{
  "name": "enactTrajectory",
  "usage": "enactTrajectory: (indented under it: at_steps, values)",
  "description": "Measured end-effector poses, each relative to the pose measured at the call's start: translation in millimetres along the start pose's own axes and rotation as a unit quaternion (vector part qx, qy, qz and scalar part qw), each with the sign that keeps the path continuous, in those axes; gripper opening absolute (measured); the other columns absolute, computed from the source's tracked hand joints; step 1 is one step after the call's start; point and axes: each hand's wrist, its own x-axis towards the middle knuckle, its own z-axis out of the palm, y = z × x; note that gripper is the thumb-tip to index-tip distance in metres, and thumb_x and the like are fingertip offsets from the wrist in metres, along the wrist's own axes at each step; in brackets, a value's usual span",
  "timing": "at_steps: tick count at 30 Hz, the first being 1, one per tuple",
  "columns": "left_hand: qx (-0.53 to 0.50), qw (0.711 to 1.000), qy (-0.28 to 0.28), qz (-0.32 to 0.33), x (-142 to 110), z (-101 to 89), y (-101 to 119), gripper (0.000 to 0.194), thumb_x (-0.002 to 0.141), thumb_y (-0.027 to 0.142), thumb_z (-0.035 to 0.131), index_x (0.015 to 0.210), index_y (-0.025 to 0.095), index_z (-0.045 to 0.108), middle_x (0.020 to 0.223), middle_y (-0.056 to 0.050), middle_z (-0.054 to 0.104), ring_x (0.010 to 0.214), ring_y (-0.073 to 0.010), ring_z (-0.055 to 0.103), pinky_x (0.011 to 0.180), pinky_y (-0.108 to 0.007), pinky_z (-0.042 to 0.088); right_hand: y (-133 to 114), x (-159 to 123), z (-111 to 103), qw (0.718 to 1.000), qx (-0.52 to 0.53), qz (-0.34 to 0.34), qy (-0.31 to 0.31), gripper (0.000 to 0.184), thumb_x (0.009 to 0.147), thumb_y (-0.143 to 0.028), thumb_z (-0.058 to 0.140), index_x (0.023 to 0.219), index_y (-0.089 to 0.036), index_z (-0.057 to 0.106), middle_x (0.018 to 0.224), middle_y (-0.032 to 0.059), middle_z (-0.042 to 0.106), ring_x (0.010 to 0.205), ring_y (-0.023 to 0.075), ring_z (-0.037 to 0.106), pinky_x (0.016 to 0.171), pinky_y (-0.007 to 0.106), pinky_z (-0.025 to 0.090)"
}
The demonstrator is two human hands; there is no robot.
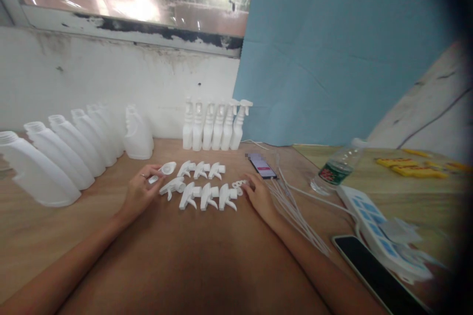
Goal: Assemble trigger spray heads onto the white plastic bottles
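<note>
Your left hand (pixel 141 189) grips a trigger sprayer head (pixel 168 169), collar rightward, left of the sprayer-head rows (pixel 206 196). Right of those rows, your nearer right hand (pixel 260 197) touches white rings (pixel 239 184); I can't tell if it pinches any.

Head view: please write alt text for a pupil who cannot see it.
A person's left hand holds a white spray nozzle; the right hand is at some small white rings. More nozzles lie between the hands on a table, with white bottles standing behind.

Trigger heads (pixel 207 196), bottles (pixel 46 177): smooth plastic; tabletop (pixel 177 261): matt, wood-grained.
</note>
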Motion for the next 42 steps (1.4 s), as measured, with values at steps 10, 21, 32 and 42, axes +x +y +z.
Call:
enactTrajectory:
  at_steps: [10,21,32,42]
  values:
    - [-0.133,0.942,-0.283,0.123,-54.4,32.0,58.7,0.008,0.086,0.023,0.056,0.085,0.019,0.049,0.094,-0.004,0.061,0.085,-0.0138,0.058,0.075,-0.026,0.045,-63.1,-13.6,-16.5,0.992,0.108,-0.056,0.037,0.002,0.086,-0.024,0.063,0.087,-0.023,0.063,0.102,0.006,0.059,0.098,0.0215,0.058,0.089,0.037,0.046]
    - [-0.121,0.926,-0.354,0.048,-54.3,28.2,62.1,0.015,0.085,0.028,0.057,0.096,0.02,0.05,0.086,-0.001,0.06,0.074,-0.0135,0.056,0.068,-0.025,0.044,-126.0,-40.7,-4.7,0.925,0.237,-0.212,-0.209,0.032,0.085,-0.024,0.066,0.116,-0.023,0.059,0.116,0.0095,0.059,0.108,0.0209,0.056,0.093,0.036,0.047]
    - [-0.122,0.921,-0.364,0.062,-52.5,26.3,67.9,0.026,0.085,0.026,0.055,0.11,0.023,0.052,0.1,-0.003,0.062,0.087,-0.0155,0.059,0.076,-0.025,0.045,-120.8,-43.5,-7.4,0.915,0.237,-0.243,-0.218,0.033,0.087,-0.016,0.06,0.118,-0.025,0.056,0.121,0.0093,0.058,0.113,0.021,0.055,0.097,0.04,0.044]
    - [-0.057,0.911,-0.368,0.18,-51.6,24.8,67.1,0.032,0.086,0.027,0.055,0.117,0.022,0.05,0.102,-0.008,0.06,0.09,-0.0196,0.056,0.08,-0.031,0.045,-115.2,-46.7,-0.5,0.937,0.136,-0.258,-0.191,0.037,0.084,-0.031,0.067,0.118,-0.024,0.054,0.118,0.0098,0.061,0.108,0.0226,0.058,0.091,0.04,0.048]
